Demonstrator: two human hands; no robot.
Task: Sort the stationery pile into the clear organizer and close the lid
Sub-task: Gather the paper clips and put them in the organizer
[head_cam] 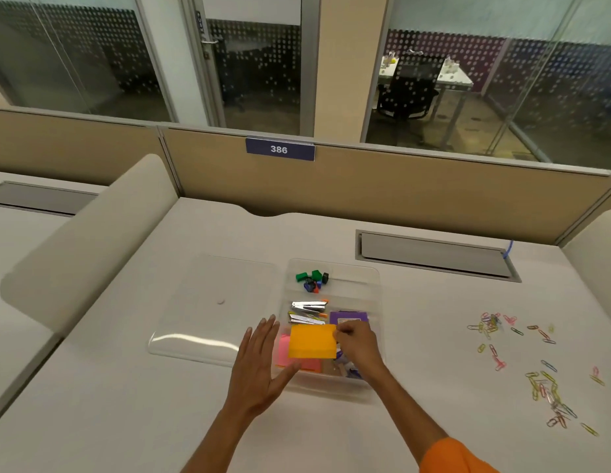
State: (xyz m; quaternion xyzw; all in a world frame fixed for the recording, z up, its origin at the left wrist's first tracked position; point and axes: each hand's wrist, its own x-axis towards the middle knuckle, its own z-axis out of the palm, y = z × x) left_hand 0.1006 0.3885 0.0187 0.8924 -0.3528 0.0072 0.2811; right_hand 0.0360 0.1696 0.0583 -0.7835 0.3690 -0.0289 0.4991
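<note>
Orange square notepad (311, 341), right hand (357, 346) pinching, clear plastic organizer (352, 289)

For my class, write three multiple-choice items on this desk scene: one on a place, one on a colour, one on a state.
1. Where do the paper clips lie? A in the organizer; B on the desk right of it; C on the lid.
2. What colour is the pad that the right hand pinches? A orange; B green; C blue.
3. How is the lid? A shut on the organizer; B standing upright; C lying flat beside it.
Key: 1 B, they are scattered on the desk; 2 A, its top shows orange; 3 C, it lies left of the organizer.
</note>
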